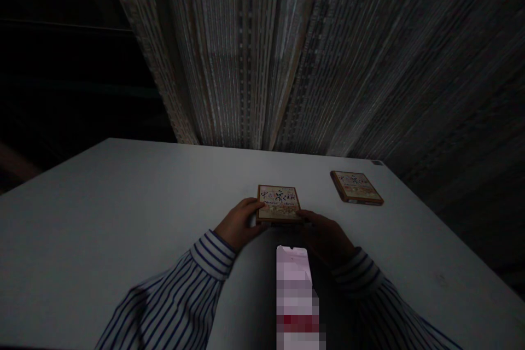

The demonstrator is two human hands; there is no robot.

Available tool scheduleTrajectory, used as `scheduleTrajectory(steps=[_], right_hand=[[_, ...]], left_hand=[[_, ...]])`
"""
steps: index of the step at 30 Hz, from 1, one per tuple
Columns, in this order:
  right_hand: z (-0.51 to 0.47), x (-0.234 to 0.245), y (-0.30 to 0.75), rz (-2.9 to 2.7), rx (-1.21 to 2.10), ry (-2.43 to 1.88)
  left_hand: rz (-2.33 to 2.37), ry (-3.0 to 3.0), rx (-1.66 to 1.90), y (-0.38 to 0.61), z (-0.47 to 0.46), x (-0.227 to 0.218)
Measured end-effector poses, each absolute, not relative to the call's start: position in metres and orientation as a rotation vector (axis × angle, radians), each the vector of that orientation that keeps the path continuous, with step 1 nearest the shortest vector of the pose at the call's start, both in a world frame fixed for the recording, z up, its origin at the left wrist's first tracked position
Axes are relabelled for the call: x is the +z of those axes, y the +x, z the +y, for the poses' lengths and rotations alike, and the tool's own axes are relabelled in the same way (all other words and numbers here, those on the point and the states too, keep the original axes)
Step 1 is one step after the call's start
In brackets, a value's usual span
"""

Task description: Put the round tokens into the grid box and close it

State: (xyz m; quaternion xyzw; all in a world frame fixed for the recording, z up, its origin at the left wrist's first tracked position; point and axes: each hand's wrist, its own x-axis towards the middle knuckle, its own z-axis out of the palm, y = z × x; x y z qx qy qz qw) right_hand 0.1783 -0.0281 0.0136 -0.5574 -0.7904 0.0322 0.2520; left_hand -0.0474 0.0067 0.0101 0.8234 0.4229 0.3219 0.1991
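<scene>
Nearest the lens, a phone (296, 295) is lying at six o'clock, its screen glowing and blurred, long axis running away from the camera toward twelve.

Going left to right: a striped sleeve (176, 295) is coming in from seven o'clock, and the left hand (238, 222) is resting on the table (102, 219) with its fingertips pressing the left edge of a box (278, 203). That box (flat, squarish, with a printed lid) is lying dead ahead of both hands, at twelve o'clock from the phone and just beyond it. Its slightly longer side is running left to right, square to the forearms. The right hand (326, 238) is sitting in shadow at the box's near right corner, fingers reaching the edge; it is too dark to tell whether they are curling under or only touching. So both hands are bracketing the box from nine and three, loosely grasping its sides, neither one clenched, and the box is sitting flat on the table, not lifted. The two hands are about equally near it, the left one showing its contact more plainly.

Further right, at two o'clock and well apart from the hands, a second box (356, 187) of the same print is lying flat, turned at an angle. Behind the table, a wall of stacked sheets (287, 54) is rising at twelve.
</scene>
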Motion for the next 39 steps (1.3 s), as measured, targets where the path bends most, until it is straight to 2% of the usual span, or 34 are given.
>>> scheduleTrajectory(steps=[25, 39], right_hand=[[-0.0225, 0.0100, 0.1779, -2.283, -0.059, -1.419], [-0.0239, 0.0139, 0.1749, -2.266, 0.027, -1.432]], left_hand=[[1.229, 2.390, 0.820, -0.0487, 0.0092, 0.0046], [1.265, 2.412, 0.732, -0.0479, 0.0086, 0.0067]])
